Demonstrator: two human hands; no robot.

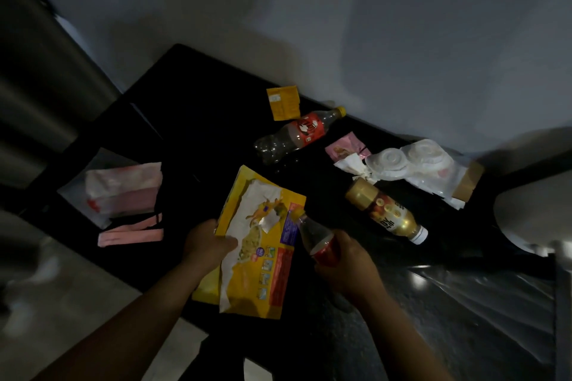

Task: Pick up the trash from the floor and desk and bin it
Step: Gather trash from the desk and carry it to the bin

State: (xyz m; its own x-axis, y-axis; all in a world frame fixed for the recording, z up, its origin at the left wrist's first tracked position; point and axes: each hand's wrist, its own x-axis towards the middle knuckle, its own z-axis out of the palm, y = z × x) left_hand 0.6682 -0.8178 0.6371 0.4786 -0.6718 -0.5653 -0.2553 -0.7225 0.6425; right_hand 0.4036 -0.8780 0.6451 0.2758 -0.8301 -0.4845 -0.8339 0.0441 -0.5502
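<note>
Pickup stage, I judge: my left hand (208, 245) grips the torn yellow packet (258, 244) at the near edge of the counter (192, 108), and my right hand (342, 263) is wrapped round a red-label bottle (314, 238) beside it. Next, both must swing to the black bin bag (483, 312) on my right.

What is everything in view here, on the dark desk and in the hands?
desk: one, black, centre of view
sachet: one, yellow, desk's far edge
lying soda bottle: one, clear with red label, beside the sachet
pink wrapper: one, pink, right of that bottle
plastic lids: bundle, white, clear-wrapped, desk's right end
gold bottle: one, gold, lying near the lids
pink packet: one, pink and white, far left
black plastic bag: one, shiny black, lower right
torn pack: one, yellow, in left hand
held soda bottle: one, red label, in right hand
left hand: one, grips torn pack
right hand: one, grips held soda bottle
</note>
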